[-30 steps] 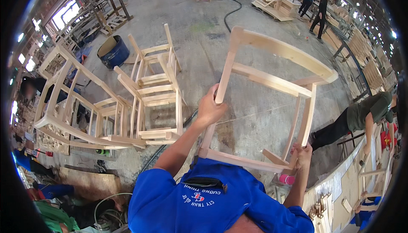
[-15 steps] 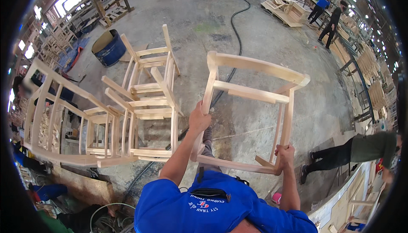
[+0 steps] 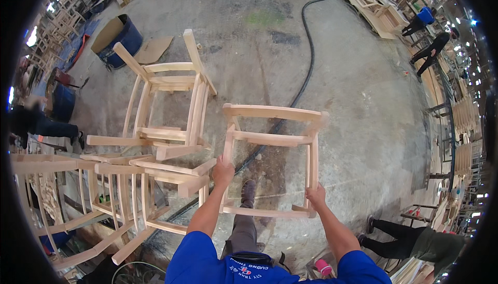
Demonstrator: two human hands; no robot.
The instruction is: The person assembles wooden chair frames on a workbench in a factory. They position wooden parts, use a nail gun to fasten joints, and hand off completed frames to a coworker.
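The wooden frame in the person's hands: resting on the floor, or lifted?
Lifted: the wooden frame hangs from left hand and right hand, shoe visible beneath.

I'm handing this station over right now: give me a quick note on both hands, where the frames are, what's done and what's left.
Left hand: gripping the left upright of the bare wooden chair frame.
Right hand: gripping its lower right corner.
The frame is held off the concrete floor, beside the stacked chair frames on the left.
Done: frame lifted and in hand.
Left: it has not been set down or added to the stack.
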